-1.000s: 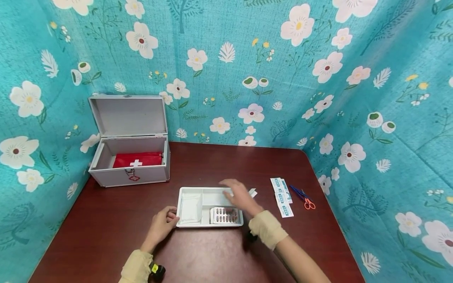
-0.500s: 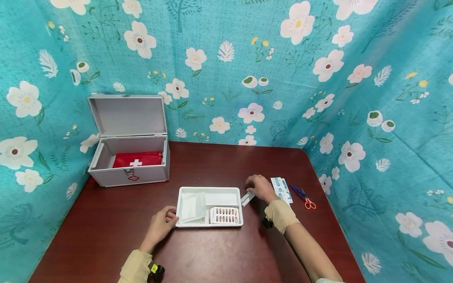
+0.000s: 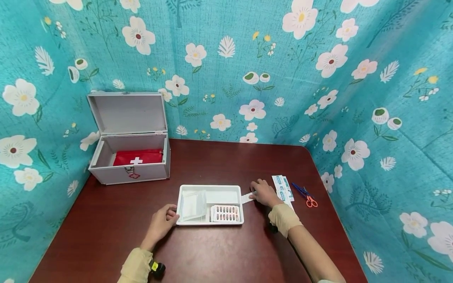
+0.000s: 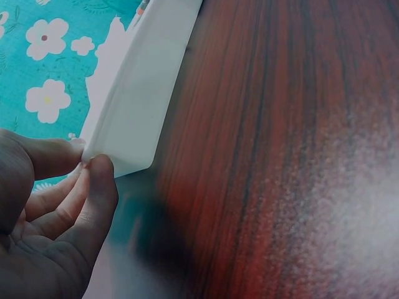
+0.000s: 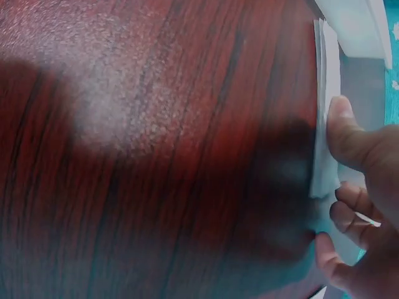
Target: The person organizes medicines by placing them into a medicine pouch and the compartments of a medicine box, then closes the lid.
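My left hand (image 3: 163,222) pinches the near-left corner of a white divided tray (image 3: 210,224) between thumb and fingers; the left wrist view shows the thumb right at the rim. In the tray lie a capsule blister pack (image 3: 225,214) and, in the left compartment, a clear-wrapped white packet (image 3: 192,205). Just right of the tray, my right hand (image 3: 264,193) holds a thin stack of white flat strips (image 3: 247,197). In the right wrist view, the thumb presses along the layered strips (image 5: 325,112) close to the table, with fingers on the other side.
An open silver case (image 3: 132,173) with a red white-cross pouch (image 3: 148,156) inside stands at the back left. Right of my right hand lie blue-and-white printed packets (image 3: 283,188), orange-handled scissors (image 3: 311,201) and a blue tool (image 3: 299,188) on the dark wooden table (image 3: 212,255).
My right hand has moved from over the tray to the strips at its right and taken hold of them. The wrapped packet in the left compartment has shifted right. My left hand has stayed put.
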Action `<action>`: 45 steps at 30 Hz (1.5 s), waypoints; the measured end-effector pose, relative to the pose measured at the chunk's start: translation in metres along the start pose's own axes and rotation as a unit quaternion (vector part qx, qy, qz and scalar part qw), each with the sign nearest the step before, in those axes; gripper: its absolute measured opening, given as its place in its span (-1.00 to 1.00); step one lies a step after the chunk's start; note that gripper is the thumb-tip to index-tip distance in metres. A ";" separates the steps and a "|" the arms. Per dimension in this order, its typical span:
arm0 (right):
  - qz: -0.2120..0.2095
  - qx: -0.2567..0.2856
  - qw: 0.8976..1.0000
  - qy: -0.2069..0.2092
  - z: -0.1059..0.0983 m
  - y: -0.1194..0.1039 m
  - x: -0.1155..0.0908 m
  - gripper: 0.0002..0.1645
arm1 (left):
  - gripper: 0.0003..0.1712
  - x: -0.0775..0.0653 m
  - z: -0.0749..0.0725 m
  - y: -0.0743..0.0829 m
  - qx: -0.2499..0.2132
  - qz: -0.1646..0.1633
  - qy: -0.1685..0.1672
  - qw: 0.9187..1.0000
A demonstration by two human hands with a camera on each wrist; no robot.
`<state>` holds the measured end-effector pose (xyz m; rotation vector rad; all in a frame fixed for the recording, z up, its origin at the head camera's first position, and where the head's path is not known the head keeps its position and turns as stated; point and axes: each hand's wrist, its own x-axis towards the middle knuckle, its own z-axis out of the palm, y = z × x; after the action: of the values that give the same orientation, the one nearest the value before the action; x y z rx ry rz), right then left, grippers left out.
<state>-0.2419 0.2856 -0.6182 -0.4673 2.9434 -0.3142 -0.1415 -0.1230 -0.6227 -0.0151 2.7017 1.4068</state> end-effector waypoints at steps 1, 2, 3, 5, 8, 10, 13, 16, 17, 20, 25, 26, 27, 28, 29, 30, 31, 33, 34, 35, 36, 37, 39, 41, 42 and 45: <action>0.005 0.003 1.000 -0.010 0.000 0.001 -0.001 -0.65 | -0.65 0.000 0.000 0.000 0.000 -0.002 -0.001 1.000; 0.009 0.005 1.000 -0.019 0.001 0.002 -0.003 -0.64 | -0.65 -0.001 0.001 -0.001 0.000 -0.004 -0.002 1.000; 0.011 0.008 0.999 -0.028 0.001 0.004 -0.004 -0.63 | -0.65 -0.002 0.001 -0.001 0.002 -0.006 -0.002 1.000; 0.010 0.022 0.999 -0.037 0.001 0.006 -0.007 -0.62 | -0.65 -0.003 0.002 -0.001 0.000 -0.007 -0.003 1.000; 0.001 0.053 0.998 -0.038 -0.003 0.009 -0.010 -0.62 | -0.65 -0.004 0.002 0.000 -0.007 -0.004 -0.003 1.000; -0.009 0.081 0.996 -0.029 -0.009 0.009 -0.011 -0.65 | -0.65 -0.004 0.001 0.002 -0.011 0.001 -0.002 1.000; -0.024 0.100 0.995 -0.017 -0.021 0.009 -0.014 -0.66 | -0.65 -0.003 0.000 0.004 -0.013 0.004 0.001 1.000; -0.037 0.110 0.993 -0.002 -0.033 0.008 -0.015 -0.54 | -0.64 -0.002 -0.001 0.003 -0.009 0.004 0.003 1.000; -0.037 0.111 0.993 0.006 -0.037 0.007 -0.016 -0.55 | -0.64 -0.002 -0.001 0.003 -0.008 0.004 0.002 1.000; -0.035 0.128 0.991 0.035 -0.046 0.000 -0.016 -0.73 | -0.64 -0.001 -0.002 0.002 -0.005 0.003 0.000 1.000; -0.026 0.166 0.983 0.075 -0.053 -0.028 -0.012 -0.83 | -0.64 -0.001 -0.002 0.002 -0.002 0.004 0.000 1.000; -0.024 0.175 0.981 0.078 -0.054 -0.036 -0.010 -0.82 | -0.64 -0.001 -0.002 0.002 -0.001 0.004 0.001 1.000; -0.023 0.182 0.980 0.082 -0.055 -0.044 -0.008 -0.82 | -0.64 -0.001 -0.003 0.002 -0.001 0.004 0.001 1.000; -0.022 0.192 0.978 0.084 -0.055 -0.052 -0.006 -0.82 | -0.64 -0.001 -0.003 0.002 0.000 0.005 0.002 1.000; -0.022 0.202 0.975 0.085 -0.056 -0.061 -0.004 -0.82 | -0.64 -0.001 -0.003 0.002 0.000 0.005 0.002 1.000; -0.023 0.211 0.974 0.085 -0.056 -0.069 -0.002 -0.82 | -0.64 -0.001 -0.003 0.002 0.001 0.006 0.002 1.000; -0.027 0.220 0.971 0.086 -0.056 -0.078 0.000 -0.82 | -0.64 -0.001 -0.002 0.002 0.001 0.005 0.002 1.000; -0.035 0.240 0.966 0.084 -0.056 -0.094 0.004 -0.83 | -0.65 -0.002 -0.002 0.001 0.001 0.004 0.002 1.000; -0.039 0.248 0.965 0.081 -0.055 -0.102 0.005 -0.83 | -0.65 -0.002 -0.002 0.001 0.001 0.004 0.001 1.000; -0.043 0.256 0.963 0.077 -0.054 -0.110 0.007 -0.83 | -0.65 -0.002 -0.002 0.001 0.001 0.002 0.001 1.000; -0.047 0.263 0.961 0.072 -0.053 -0.117 0.008 -0.83 | -0.65 -0.002 -0.002 0.001 0.001 0.001 0.001 1.000; -0.052 0.270 0.959 0.067 -0.052 -0.125 0.009 -0.82 | -0.65 -0.003 -0.002 0.001 0.001 -0.001 0.001 1.000; -0.052 0.282 0.956 0.057 -0.047 -0.139 0.011 -0.75 | -0.65 -0.003 -0.003 0.002 0.002 -0.003 0.001 1.000; -0.057 0.288 0.955 0.053 -0.040 -0.152 0.012 -0.60 | -0.65 -0.003 -0.003 0.003 0.002 -0.003 0.001 1.000; -0.058 0.289 0.954 0.051 -0.037 -0.159 0.012 -0.49 | -0.65 -0.003 -0.003 0.003 0.003 -0.002 0.000 1.000; -0.072 0.304 0.949 0.048 -0.024 -0.177 0.015 -0.18 | -0.64 -0.002 -0.003 0.003 -0.001 0.000 0.001 1.000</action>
<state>-0.2086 0.1208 -0.5562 -0.5788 2.6915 -1.2380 -0.1400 -0.1234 -0.6181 -0.0164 2.7008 1.4111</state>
